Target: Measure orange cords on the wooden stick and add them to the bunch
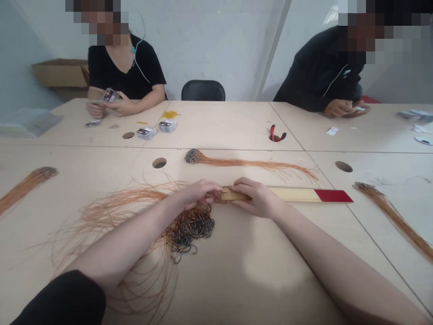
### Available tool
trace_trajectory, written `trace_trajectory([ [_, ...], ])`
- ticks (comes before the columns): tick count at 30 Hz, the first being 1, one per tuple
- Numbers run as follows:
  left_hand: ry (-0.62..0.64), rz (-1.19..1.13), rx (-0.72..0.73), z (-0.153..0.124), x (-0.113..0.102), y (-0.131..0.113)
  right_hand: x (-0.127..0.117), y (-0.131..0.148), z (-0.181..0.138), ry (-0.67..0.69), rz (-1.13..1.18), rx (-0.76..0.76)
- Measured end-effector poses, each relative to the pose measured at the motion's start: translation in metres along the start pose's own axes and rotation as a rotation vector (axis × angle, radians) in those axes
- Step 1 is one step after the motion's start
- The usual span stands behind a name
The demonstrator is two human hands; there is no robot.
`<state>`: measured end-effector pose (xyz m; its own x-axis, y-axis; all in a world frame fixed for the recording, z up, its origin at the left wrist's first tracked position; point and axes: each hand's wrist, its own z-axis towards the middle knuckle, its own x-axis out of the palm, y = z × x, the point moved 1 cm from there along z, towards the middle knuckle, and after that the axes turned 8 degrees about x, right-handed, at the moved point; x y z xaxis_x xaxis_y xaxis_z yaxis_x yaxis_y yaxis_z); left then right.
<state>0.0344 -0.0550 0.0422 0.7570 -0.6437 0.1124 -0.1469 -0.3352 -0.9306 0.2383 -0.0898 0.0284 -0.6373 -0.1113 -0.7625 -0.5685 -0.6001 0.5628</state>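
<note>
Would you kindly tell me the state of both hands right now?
Left hand: curled at one end of the flat strip; its grip cannot be told.
Right hand: closed, holding the flat strip.

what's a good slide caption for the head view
Right hand holding a pale red-ended strip, left hand at its other end beside a heap of dark hooks with orange lines.

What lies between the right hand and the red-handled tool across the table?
In the head view, a bundle of thin orange strands lies between the right hand and the red-handled tool, stretching crosswise.
</note>
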Motion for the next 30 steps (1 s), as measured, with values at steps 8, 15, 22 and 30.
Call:
trace_trajectory([
  [8,-0.044,-0.091,0.028,0.004,-0.004,0.003,-0.053,0.013,-0.001,-0.234,-0.022,0.054],
  [15,-0.052,-0.035,0.096,0.004,-0.005,0.005,-0.09,0.02,-0.009,-0.379,0.001,0.001],
  [22,-0.229,-0.08,0.345,0.006,-0.006,0.002,-0.092,0.021,-0.01,-0.374,0.022,-0.008],
  [30,-0.237,-0.186,0.443,0.005,-0.005,0.001,-0.063,0.014,-0.003,-0.191,-0.009,0.089],
])
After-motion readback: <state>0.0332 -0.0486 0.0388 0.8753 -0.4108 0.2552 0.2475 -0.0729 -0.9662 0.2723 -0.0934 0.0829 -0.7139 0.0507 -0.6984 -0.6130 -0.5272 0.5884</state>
